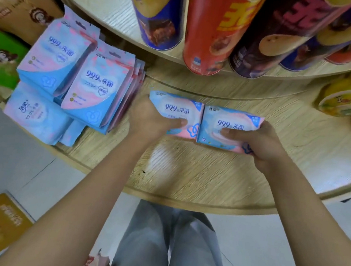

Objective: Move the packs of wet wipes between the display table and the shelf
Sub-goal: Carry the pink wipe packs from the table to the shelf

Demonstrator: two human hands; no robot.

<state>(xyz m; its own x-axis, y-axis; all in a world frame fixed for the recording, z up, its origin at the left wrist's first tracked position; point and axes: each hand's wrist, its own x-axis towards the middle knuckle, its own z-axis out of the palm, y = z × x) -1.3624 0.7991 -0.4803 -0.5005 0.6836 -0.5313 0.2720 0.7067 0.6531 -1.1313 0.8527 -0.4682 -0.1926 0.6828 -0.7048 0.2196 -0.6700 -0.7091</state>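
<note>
Both hands, left hand [150,116] and right hand [264,143], each pinch 1 wipes pack [175,108] [231,122] between their fingers. Lift both level, clear of the surface [186,178].

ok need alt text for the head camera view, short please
Seen from above, a person's left hand and right hand each grip a blue-and-pink pack of wet wipes, the left pack and right pack side by side on a round wooden display table. More wipe packs are stacked to the left, and tall snack tubes stand on the tier above.
</note>
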